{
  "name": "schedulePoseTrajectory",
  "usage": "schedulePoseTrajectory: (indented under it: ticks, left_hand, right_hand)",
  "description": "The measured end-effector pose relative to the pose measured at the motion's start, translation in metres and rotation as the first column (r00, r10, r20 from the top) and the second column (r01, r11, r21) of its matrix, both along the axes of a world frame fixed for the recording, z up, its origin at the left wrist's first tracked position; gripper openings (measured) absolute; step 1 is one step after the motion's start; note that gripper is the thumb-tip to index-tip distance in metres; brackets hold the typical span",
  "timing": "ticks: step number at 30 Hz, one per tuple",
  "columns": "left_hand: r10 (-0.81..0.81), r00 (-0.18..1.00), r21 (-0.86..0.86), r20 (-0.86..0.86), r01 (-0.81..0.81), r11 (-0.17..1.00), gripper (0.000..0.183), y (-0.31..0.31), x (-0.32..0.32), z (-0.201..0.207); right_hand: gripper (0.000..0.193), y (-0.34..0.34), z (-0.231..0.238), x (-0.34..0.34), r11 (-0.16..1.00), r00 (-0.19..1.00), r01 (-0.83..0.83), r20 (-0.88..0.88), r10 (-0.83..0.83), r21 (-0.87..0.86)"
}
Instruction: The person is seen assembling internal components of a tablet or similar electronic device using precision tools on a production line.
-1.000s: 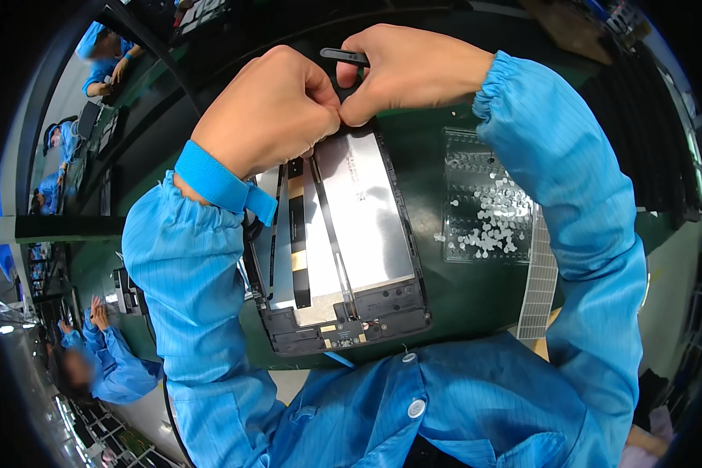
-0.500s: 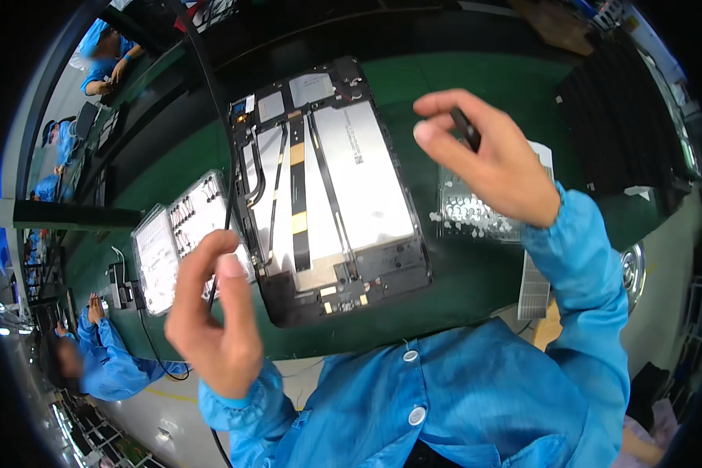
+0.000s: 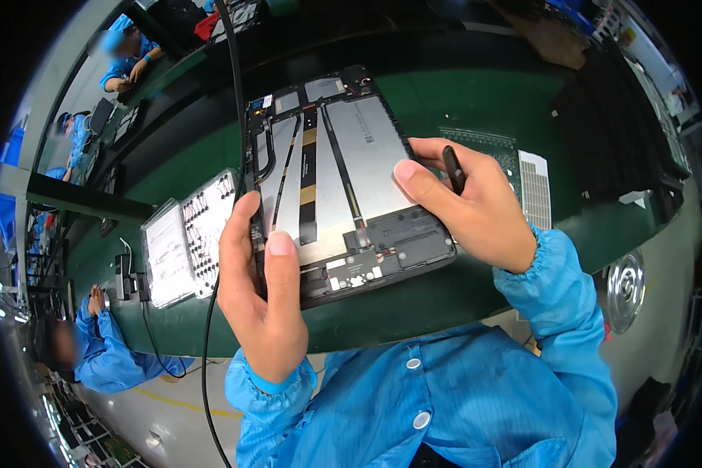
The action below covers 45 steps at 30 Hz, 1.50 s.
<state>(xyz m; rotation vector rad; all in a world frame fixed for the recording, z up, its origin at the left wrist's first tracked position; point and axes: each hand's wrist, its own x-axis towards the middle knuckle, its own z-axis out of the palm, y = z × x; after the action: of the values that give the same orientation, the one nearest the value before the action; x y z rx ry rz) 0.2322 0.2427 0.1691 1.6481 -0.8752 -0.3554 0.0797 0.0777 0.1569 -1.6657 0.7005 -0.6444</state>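
Observation:
An open tablet (image 3: 378,168) lies in front of me, its bare inner side up, with silver battery plates, dark flat cables and a black frame. My left hand (image 3: 265,312) grips its left edge near the lower corner, thumb on top. At the right edge my right hand (image 3: 480,214) closes on the tablet with the thumb over the battery. A slim black tool (image 3: 453,170) is also tucked between the right hand's fingers, pointing up; its kind cannot be made out. The fingers under the tablet are hidden.
Left of the tablet lie clear trays (image 3: 170,257) with small parts. A black cable (image 3: 208,366) runs down past my left hand. Beyond my right hand are a clear tray (image 3: 480,140), a white grid sheet (image 3: 535,191) and stacked black sheets (image 3: 604,132). Co-workers sit at left.
Both hands, held apart from the tablet before, have come onto its two edges and gripped it. The tablet has shifted slightly right and turned. The black tool stays in my right hand.

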Motion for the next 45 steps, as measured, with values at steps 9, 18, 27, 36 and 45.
schedulePoseTrajectory:
  ticks: [9,18,27,36,45]
  left_hand:
    - [-0.252,0.960,-0.111,0.124,0.266,0.958,0.055,-0.037,-0.006,0.006]
    - [-0.188,0.980,-0.114,0.069,0.195,0.974,0.031,0.005,0.011,0.003]
    - [-0.116,0.970,-0.153,0.212,0.150,0.977,0.024,0.007,0.008,0.000]
    - [-0.574,0.771,-0.117,0.276,0.620,0.776,0.025,-0.015,-0.042,0.002]
    - [-0.837,0.503,0.039,0.216,0.852,0.522,0.023,-0.063,-0.142,-0.062]
  right_hand:
    - [0.040,-0.091,-0.008,-0.025,0.858,0.921,0.080,0.292,-0.259,0.508]
    - [0.030,-0.258,-0.092,0.005,0.845,0.914,0.385,-0.030,-0.404,0.372]
    - [0.035,-0.320,-0.155,0.094,0.971,0.806,0.214,-0.542,-0.239,-0.110]
    - [0.047,-0.239,0.009,-0.055,0.973,0.981,0.195,0.020,-0.195,-0.120]
    - [0.057,-0.083,-0.087,-0.251,0.854,0.926,0.267,0.125,-0.355,0.448]
